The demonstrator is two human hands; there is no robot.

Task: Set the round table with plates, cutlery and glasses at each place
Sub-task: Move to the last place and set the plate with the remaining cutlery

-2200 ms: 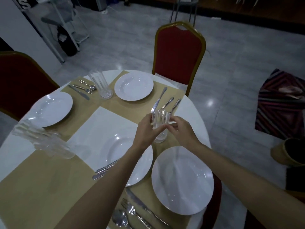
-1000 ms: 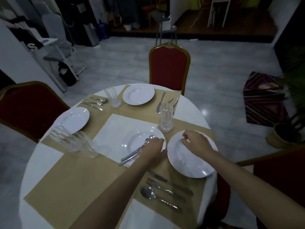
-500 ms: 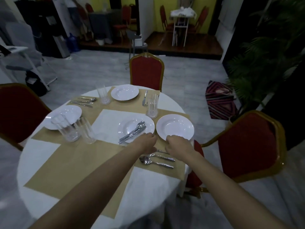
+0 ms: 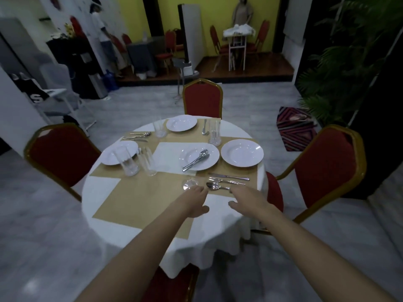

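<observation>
Both your hands hover empty and spread, left hand (image 4: 194, 201) by a glass (image 4: 190, 183), right hand (image 4: 248, 198) near the spoon (image 4: 216, 186), ready to straighten this lower-centre place.

Bare near placemat (image 4: 139, 205); two glasses (image 4: 137, 162) crowding its far-left corner.

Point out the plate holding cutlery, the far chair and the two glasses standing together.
plate holding cutlery (image 4: 209, 159): head view, bare right part of the plate.
far chair (image 4: 202, 99): head view, red backrest.
two glasses standing together (image 4: 128, 162): head view, body of the left glass.
</observation>
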